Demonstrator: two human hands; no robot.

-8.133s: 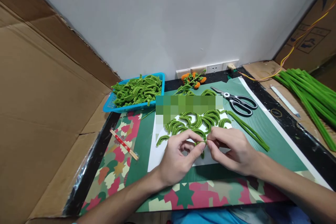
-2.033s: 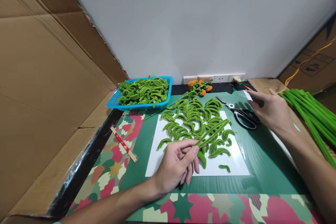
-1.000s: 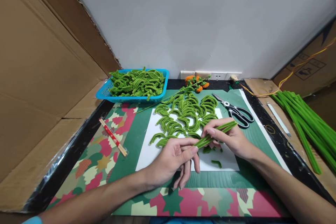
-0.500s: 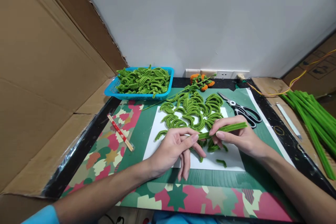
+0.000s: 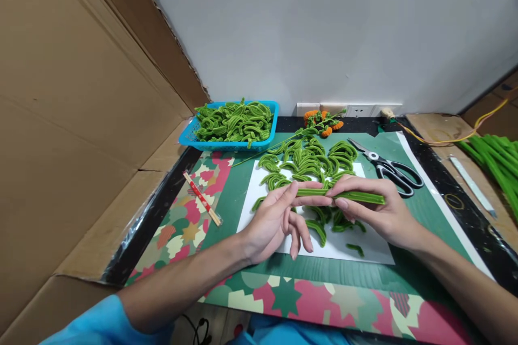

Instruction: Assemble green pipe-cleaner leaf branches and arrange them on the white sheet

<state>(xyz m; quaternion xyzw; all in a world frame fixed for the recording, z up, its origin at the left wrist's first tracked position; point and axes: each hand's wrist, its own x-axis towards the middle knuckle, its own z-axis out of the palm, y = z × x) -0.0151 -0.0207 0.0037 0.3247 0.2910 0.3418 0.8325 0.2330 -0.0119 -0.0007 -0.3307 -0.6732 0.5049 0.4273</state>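
Observation:
Between my hands, above a white sheet (image 5: 374, 250), lies a short bundle of straight green fuzzy stems (image 5: 360, 197). My left hand (image 5: 277, 221) pinches its left end between thumb and fingers, with the lower fingers loosely curled. The thumb and fingertips of my right hand (image 5: 376, 207) close on the bundle nearer its middle, and its right end lies across that hand. Many curved green pieces (image 5: 305, 164) are spread in clusters on the sheet behind and under my hands. One small bent green piece (image 5: 355, 249) sits apart near the sheet's front edge.
A blue basket (image 5: 259, 145) heaped with green pieces stands at the back left. Black-handled scissors (image 5: 394, 172) lie right of the sheet, wrapped chopsticks (image 5: 201, 198) at left. Orange flowers (image 5: 326, 122) rest by the wall sockets. Long green stems (image 5: 496, 159) and a white tool (image 5: 471, 186) are at far right.
The view has shifted, so the table things appear further right. My left index finger has straightened along the bundle, and the bundle now lies more level, with its right end lower.

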